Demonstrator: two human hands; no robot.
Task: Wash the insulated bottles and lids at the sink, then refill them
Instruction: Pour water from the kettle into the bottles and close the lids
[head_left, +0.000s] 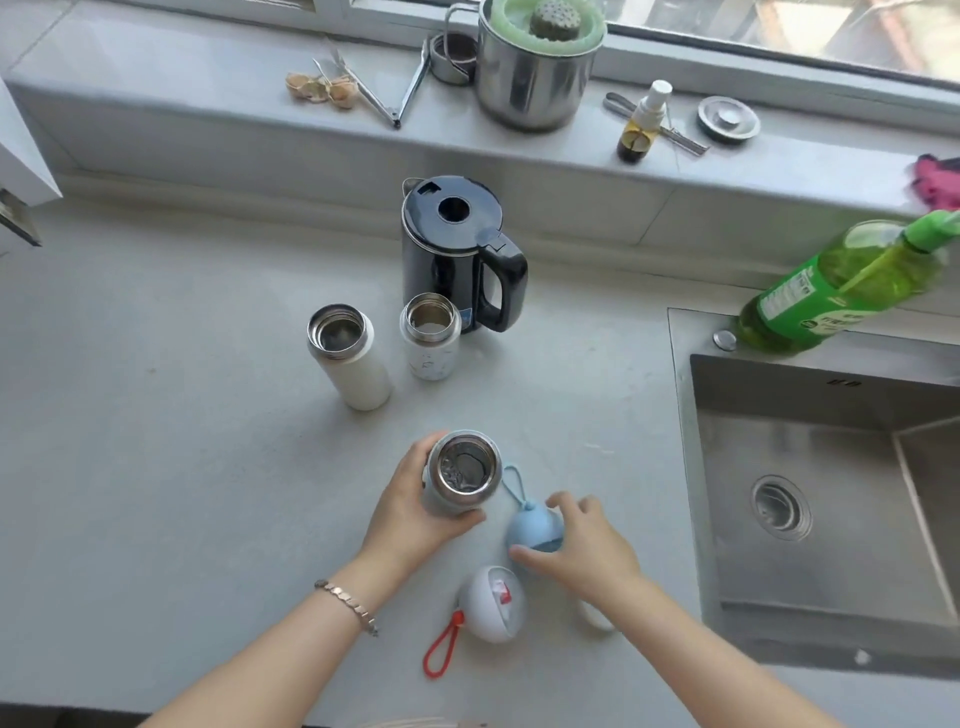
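Left hand (415, 512) wrapped around open grey bottle (460, 475), upright on countertop (171, 426). Right hand (584, 545) pinching blue lid (535, 530) at 3 o'clock of that bottle, fingers curled, lid touching counter. White lid (493, 603) with red loop at 6 o'clock; pale object under right wrist mostly hidden. Two open bottles, cream (350, 358) and white (431, 338), at 12 o'clock before black kettle (457, 254). Bare counter toward 9 o'clock. Sink (821, 499) at 3 o'clock, cut off by frame edge.

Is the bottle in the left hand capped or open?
Open: the bottle in the left hand shows a bare steel mouth, no lid on.
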